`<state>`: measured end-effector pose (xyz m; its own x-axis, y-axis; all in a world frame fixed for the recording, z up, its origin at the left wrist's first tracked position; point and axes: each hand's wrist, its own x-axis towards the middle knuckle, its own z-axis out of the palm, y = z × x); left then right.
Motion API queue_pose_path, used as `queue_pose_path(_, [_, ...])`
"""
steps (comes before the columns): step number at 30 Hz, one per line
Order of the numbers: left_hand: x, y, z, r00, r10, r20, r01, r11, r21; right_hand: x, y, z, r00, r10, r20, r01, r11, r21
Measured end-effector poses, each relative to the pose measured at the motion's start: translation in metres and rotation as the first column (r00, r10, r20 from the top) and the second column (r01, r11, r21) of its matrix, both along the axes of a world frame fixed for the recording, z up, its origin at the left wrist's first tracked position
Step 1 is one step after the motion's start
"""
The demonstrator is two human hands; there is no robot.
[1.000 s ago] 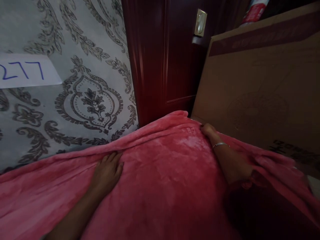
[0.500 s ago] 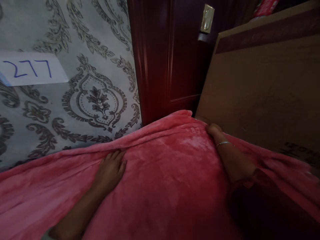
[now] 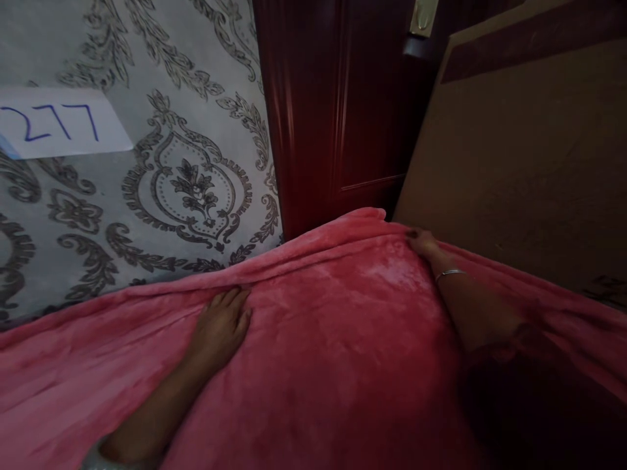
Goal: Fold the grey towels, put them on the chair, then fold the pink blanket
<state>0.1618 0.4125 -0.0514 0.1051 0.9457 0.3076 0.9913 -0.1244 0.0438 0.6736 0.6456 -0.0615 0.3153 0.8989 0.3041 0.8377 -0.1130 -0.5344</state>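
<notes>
A plush pink blanket [image 3: 313, 339] spreads across the lower half of the head view, with folds along its far edge. My left hand [image 3: 221, 324] lies palm down on it, left of the middle, with its fingers stretched toward the far edge. Farther off, at the blanket's far right corner, my right hand [image 3: 425, 247] is closed on the fabric; some of its fingertips are hidden. A thin silver bracelet [image 3: 449, 273] circles the right wrist.
Patterned grey wallpaper [image 3: 191, 183] with a paper label reading 277 [image 3: 63, 123] rises behind the blanket on the left. A dark red door [image 3: 313, 117] with a gold fitting [image 3: 423, 16] stands beyond. A large cardboard box [image 3: 529, 150] leans at the right.
The view has tipped slightly down and to the left. My right hand has shifted a little at the blanket's corner, its fingers now bent inward over the fabric. My left hand stays in place.
</notes>
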Motion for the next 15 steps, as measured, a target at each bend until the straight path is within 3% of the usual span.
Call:
queue_pose_path(4, [0.001,0.000,0.000,1.000,0.003,-0.003,-0.003,1.000,-0.010,-0.010,-0.003,0.000,0.999,0.029,0.036,-0.026,0.997,-0.078])
queue_pose_path(9, [0.006,-0.002,0.004,1.000,0.021,-0.015,-0.022,0.999,-0.034,-0.025,-0.030,0.008,0.991,0.083,0.109,-0.083,0.997,-0.002])
queue_pose_path(11, [0.008,-0.002,0.007,0.999,0.031,-0.032,-0.033,0.998,-0.057,-0.035,-0.042,0.009,0.966,0.165,0.201,-0.172,0.985,0.018])
queue_pose_path(15, [0.009,0.000,0.011,0.996,0.027,-0.089,-0.031,0.998,-0.051,-0.058,-0.061,0.011,0.837,0.368,0.406,-0.307,0.928,-0.209])
